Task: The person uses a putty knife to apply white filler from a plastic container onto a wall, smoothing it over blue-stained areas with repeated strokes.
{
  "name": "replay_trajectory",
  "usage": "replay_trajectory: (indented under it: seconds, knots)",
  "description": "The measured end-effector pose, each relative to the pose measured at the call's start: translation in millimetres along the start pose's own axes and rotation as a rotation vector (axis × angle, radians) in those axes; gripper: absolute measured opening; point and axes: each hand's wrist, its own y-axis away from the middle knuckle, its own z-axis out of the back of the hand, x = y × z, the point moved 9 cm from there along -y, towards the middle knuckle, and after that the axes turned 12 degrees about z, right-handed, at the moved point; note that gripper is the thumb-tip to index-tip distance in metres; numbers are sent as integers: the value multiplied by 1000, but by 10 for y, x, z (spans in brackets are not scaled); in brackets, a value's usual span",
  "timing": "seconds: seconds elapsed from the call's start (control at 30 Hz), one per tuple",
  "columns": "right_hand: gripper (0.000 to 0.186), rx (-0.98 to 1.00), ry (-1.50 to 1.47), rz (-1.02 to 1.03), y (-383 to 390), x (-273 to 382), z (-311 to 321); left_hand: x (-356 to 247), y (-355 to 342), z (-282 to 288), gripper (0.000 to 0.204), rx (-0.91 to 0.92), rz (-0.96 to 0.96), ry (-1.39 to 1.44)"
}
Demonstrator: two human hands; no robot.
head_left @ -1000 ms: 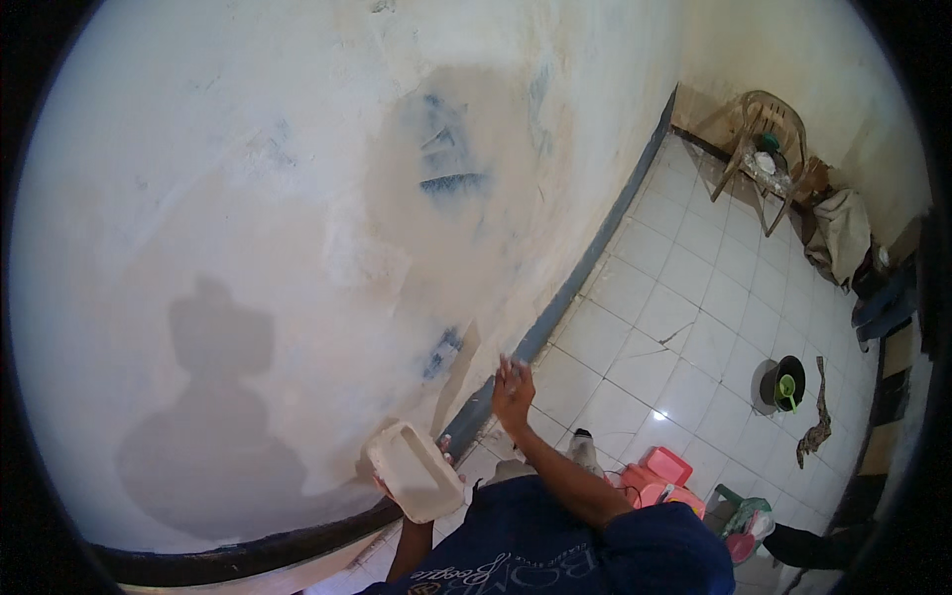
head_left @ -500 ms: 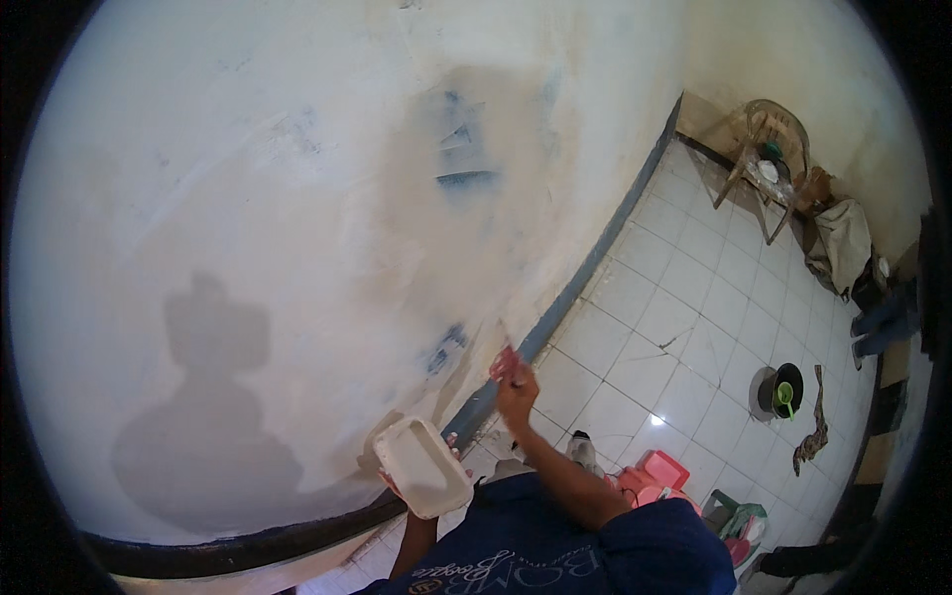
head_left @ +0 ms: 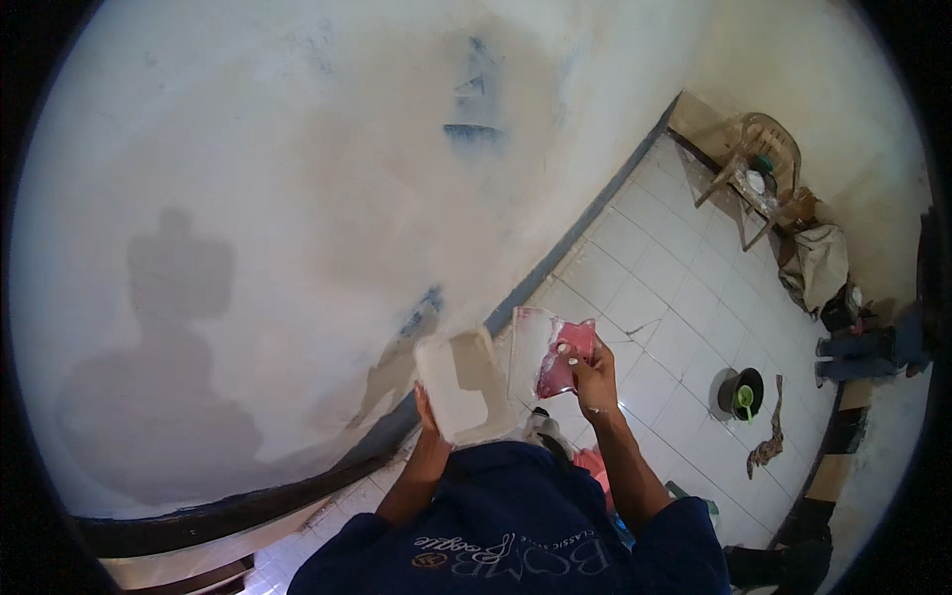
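Note:
My left hand (head_left: 426, 409) grips the side of a shallow white plastic tub (head_left: 436, 365), which has pale paste inside. Just right of it, over the tiled floor, my right hand (head_left: 593, 382) holds a wide putty scraper (head_left: 570, 342) by its red grip, thumb on the near face. White paste smears the grip, and the scraper's pale flat blade points toward the tub. Both are apart from the whitish wall (head_left: 297, 198) on the left, where blue patches (head_left: 474, 131) show through a damp-looking, beige area. A second blue mark (head_left: 423, 309) lies lower, near the grey-blue skirting.
On the white floor tiles (head_left: 635, 268) stand a black bucket (head_left: 729, 392) with a green dipper (head_left: 745, 399) and a crumpled patterned cloth (head_left: 769, 446). A loaded plastic chair (head_left: 769, 149) and a sack (head_left: 821, 263) occupy the far corner. Another person's legs (head_left: 863, 357) show at right.
My right hand with the scraper has come away from the wall's lower edge to beside the tub. The tub has risen and moved right. My view has shifted slightly.

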Motion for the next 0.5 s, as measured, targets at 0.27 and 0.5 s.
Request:
replay_trajectory:
  seconds: [0.27, 0.5]
  knots:
    - [25, 183, 949, 394, -106, 947, -387, 358, -381, -753, 69, 133, 173, 115]
    - [25, 253, 1227, 370, -215, 849, -435, 492, -467, -1058, 78, 83, 201, -15]
